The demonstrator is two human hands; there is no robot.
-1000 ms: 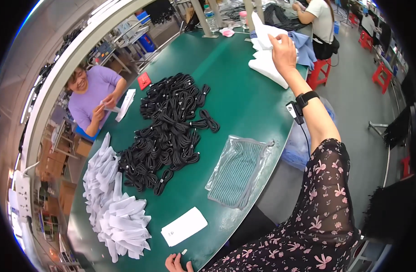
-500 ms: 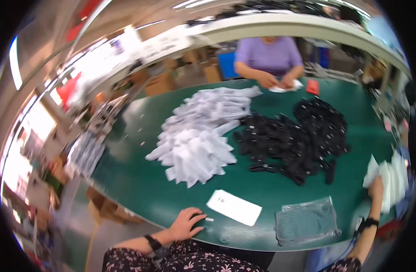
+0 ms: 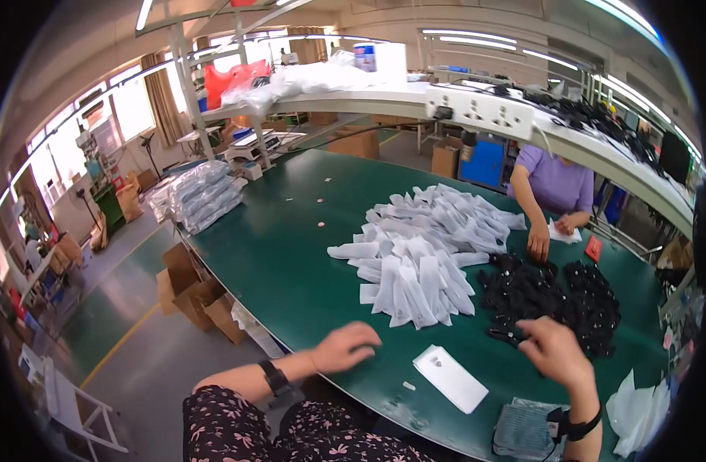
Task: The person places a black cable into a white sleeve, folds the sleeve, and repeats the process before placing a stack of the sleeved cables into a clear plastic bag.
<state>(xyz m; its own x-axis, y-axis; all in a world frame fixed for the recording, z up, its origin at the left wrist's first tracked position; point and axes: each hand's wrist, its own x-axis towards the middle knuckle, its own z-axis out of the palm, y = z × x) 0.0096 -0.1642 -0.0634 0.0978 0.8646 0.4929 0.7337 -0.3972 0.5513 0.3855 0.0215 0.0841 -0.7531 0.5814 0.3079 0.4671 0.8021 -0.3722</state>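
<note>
Head view: left of the white card (image 3: 451, 380), the left hand (image 3: 345, 348) is held loosely open, empty. Beyond the card, rightward, black cable bundles (image 3: 522, 296) are overlapped by the half-curled right hand (image 3: 557, 353); any hold cannot be told.

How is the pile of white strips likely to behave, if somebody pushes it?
The white pile would probably slip and spread, as its strips overlap loosely. Single strips look thin and wrinkled, so likely floppy and light.

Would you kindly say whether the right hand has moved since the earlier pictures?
Yes: along the green table, the right hand moved left, from the white stack toward the black cables.
</note>
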